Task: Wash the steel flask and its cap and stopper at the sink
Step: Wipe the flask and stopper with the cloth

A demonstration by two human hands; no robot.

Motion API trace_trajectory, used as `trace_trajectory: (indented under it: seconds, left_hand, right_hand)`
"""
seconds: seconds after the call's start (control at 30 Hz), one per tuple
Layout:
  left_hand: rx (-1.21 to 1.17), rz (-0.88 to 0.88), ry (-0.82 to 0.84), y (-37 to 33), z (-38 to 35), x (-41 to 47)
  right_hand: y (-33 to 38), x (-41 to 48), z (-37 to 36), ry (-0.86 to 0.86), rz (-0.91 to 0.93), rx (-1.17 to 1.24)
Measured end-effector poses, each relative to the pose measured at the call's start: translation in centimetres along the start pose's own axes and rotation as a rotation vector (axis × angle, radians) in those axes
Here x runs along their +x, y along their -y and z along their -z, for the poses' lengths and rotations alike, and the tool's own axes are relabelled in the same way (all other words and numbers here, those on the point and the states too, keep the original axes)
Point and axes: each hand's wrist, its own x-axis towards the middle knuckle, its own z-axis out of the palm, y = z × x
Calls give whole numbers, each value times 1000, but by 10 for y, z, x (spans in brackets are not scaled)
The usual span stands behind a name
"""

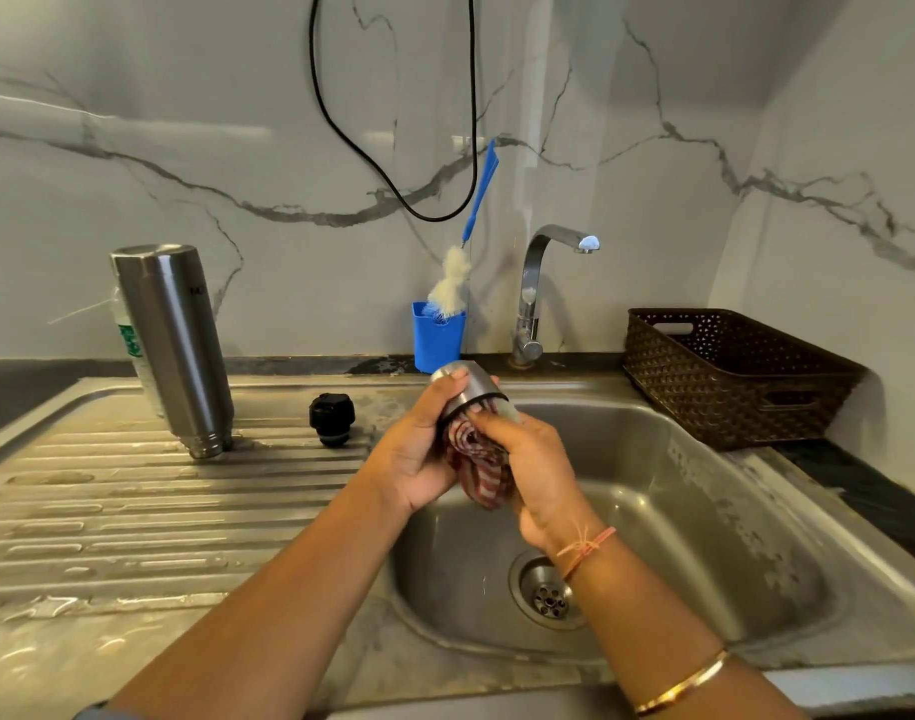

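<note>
Sink's steel drainboard [133, 511] is carrying most of it: the steel flask [172, 345] is standing mouth-down on the ridges, and the black stopper [332, 418] is sitting to its right, apart from it. A blue brush holder [437, 337] is sitting on the back ledge, and a brown woven-look basket [731, 387] is resting on the dark worktop [871, 491] at right.

There is one steel flask [175, 345], one black stopper [332, 418] and one steel cap [468, 389]. Two hands show, one left hand [424, 459] and one right hand [528, 459], with one striped cloth [479, 470]. There is one sink [705, 511], one tap [536, 283], one brush [449, 283], one blue holder [437, 337], one brown basket [731, 397] and one plastic bottle [133, 345].
</note>
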Motion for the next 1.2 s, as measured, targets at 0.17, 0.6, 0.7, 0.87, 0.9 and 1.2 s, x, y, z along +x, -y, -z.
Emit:
trace_trajectory:
  seconds: [0.17, 0.6, 0.7, 0.87, 0.9, 1.2]
  left_hand:
    - [293, 59, -487, 13, -18, 8]
    - [122, 35, -194, 11, -18, 4]
    - [152, -2, -239, 14, -24, 8]
    - [516, -176, -344, 12, -23, 13]
    - [550, -200, -312, 9, -22, 12]
    - [173, 47, -228, 3, 3, 11]
  right_hand:
    - [-15, 9, 12, -118, 567, -1494]
    - [-2, 9, 9, -103, 83, -66]
    - [-14, 15, 10, -255, 326, -502]
    - [-5, 14, 17, -118, 272, -394]
    - [0, 13, 17, -60, 201, -241]
    - [12, 10, 22, 105, -233, 101]
